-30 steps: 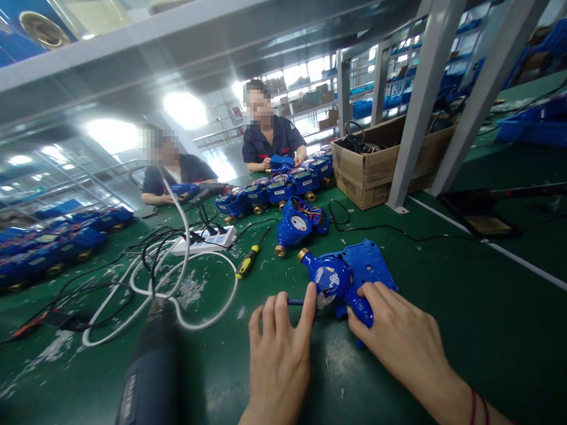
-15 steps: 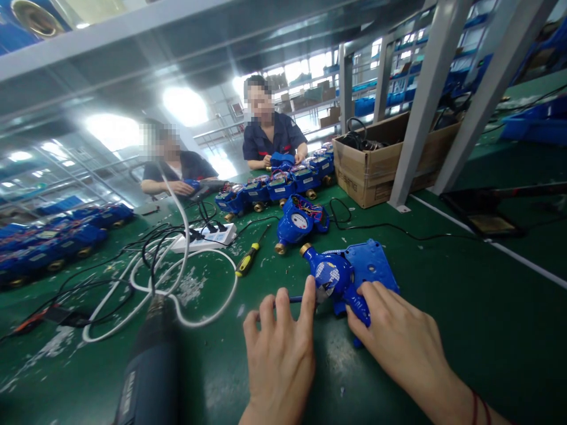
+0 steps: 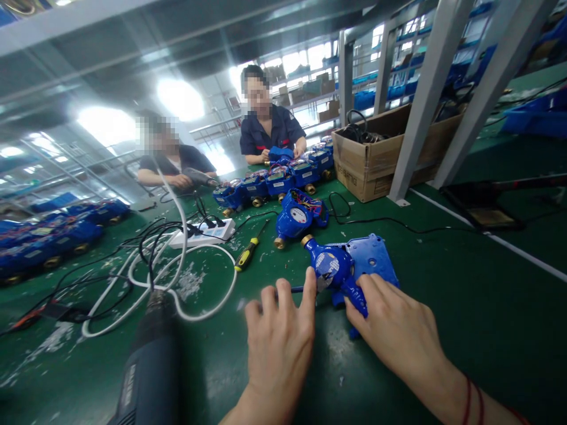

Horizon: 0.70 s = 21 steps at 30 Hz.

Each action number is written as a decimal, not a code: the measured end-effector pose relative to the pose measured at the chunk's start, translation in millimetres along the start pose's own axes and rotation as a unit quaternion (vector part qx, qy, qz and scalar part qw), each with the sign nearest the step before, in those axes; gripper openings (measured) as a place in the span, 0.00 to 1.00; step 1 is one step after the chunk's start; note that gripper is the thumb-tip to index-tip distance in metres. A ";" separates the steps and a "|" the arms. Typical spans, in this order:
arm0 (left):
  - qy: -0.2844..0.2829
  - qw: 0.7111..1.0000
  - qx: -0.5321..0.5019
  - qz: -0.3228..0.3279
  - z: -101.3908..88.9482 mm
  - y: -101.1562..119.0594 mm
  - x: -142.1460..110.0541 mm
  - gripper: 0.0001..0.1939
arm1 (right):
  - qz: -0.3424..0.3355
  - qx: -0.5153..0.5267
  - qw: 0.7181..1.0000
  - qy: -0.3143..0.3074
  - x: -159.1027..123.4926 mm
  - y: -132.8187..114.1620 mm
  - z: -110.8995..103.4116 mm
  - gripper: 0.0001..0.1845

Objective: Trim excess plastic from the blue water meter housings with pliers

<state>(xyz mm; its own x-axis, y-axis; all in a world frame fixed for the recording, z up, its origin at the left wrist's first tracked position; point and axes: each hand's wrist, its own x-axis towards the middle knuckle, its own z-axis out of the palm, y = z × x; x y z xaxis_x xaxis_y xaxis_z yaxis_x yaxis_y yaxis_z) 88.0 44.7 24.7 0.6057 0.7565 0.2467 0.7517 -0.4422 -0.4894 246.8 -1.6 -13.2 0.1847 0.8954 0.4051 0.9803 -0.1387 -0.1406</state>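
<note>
A blue water meter body (image 3: 335,267) with a brass end lies on the green table (image 3: 465,307), joined to a flat blue plastic cover (image 3: 370,262). My right hand (image 3: 394,327) presses down on the meter's near end, fingers curled over it. My left hand (image 3: 279,336) pinches a thin blue-handled tool (image 3: 296,289) whose tip touches the meter's label. A dark heat gun (image 3: 150,366) stands at the near left.
Another open blue meter (image 3: 296,218), a yellow-handled screwdriver (image 3: 247,254), a white power strip (image 3: 204,232) and looped white cable (image 3: 177,283) lie beyond. Rows of blue meters (image 3: 274,183) sit before two seated people. A cardboard box (image 3: 376,159) and grey posts (image 3: 420,106) stand at right.
Both hands stay on the meter and tool with only small shifts. The view tilted slightly. The person at the far left lifted a dark tool towards the meter row.
</note>
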 end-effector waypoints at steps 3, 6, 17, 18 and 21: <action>-0.003 1.000 0.005 0.017 -0.3 -1.8 0.8 0.30 | -0.001 -0.005 1.000 -0.007 -0.2 -0.2 0.7 0.07; -0.012 0.999 0.011 0.030 -1.1 -4.4 2.2 0.30 | -0.003 -0.009 1.000 -0.011 -0.2 -0.2 1.4 0.08; -0.041 0.994 -0.098 0.029 16.7 -12.6 4.1 0.36 | 0.021 0.017 0.999 -0.040 -1.3 0.3 -0.4 0.08; -0.025 0.994 -0.104 0.021 17.4 -11.9 3.0 0.37 | 0.023 0.018 0.999 -0.043 -1.6 0.4 -0.2 0.08; 0.029 0.996 -0.085 -0.008 14.8 -6.5 -0.2 0.35 | 0.023 0.017 0.998 -0.048 -2.0 0.7 0.0 0.10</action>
<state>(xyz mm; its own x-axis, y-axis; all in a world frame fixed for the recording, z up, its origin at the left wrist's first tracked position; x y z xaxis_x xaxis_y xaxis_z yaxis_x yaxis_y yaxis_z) 79.1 54.6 15.6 0.6032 0.7376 0.3035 0.7919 -0.5086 -0.3379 247.1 -3.4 -14.1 0.2200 0.9250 0.3099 0.9678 -0.1671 -0.1881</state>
